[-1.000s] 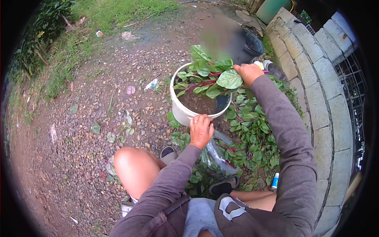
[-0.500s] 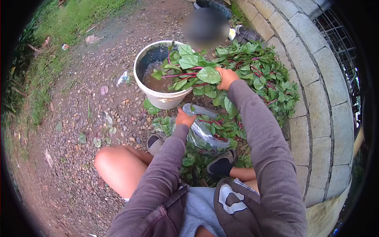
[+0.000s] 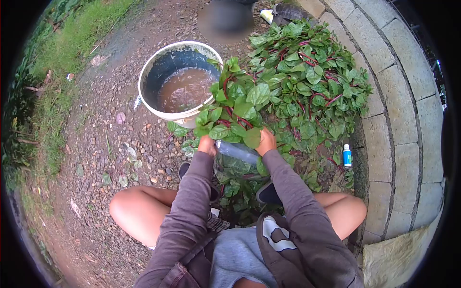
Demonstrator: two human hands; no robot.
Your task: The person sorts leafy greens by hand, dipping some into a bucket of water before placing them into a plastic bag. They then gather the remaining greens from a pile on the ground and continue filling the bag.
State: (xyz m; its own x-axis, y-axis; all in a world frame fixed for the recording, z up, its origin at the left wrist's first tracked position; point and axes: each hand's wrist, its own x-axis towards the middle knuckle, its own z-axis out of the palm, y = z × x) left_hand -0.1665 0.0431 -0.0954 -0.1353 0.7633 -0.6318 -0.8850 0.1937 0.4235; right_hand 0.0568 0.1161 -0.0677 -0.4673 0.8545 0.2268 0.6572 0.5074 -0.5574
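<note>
Between my hands is a bunch of leafy greens with purple-red stems [image 3: 240,108], just above a clear plastic bag [image 3: 237,152]. My left hand [image 3: 207,146] is closed at the bag's left edge, its fingertips partly hidden by leaves. Around the lower right of the bunch, my right hand [image 3: 267,142] is closed, close to the bag's other side. Whether the right fingers also pinch the bag is hidden. The bag hangs over my feet with greens visible through it.
A large heap of the same greens [image 3: 312,79] lies ahead to the right, beside a concrete block wall [image 3: 391,115]. A white-rimmed bucket [image 3: 142,86] of brownish water stands front left. A small white-and-blue bottle [image 3: 347,156] is near the wall. Gravel [image 3: 96,216] covers the left side.
My right hand has brought the bunch from beside the bucket's rim down toward me, over the bag. My left hand stays at the bag. The view has shifted, showing more of the bucket.
</note>
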